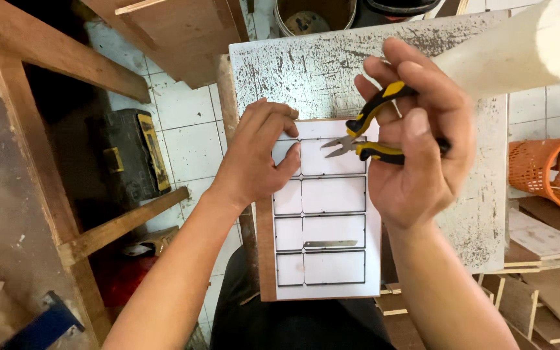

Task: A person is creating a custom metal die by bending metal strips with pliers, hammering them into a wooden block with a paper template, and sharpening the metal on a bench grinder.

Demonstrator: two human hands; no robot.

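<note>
Your right hand (416, 142) shut around yellow-and-black pliers (367, 133), pliers' tips a little open, your left hand (257, 159) pressing flat on the white board (328, 194), holding nothing

Upper end of the board crowded, lower end open

The board's (267, 259) top corners are taken up by the left hand (254, 162) and the pliers (367, 133); only a thin blade (330, 244) is laid near the bottom edge.
</note>
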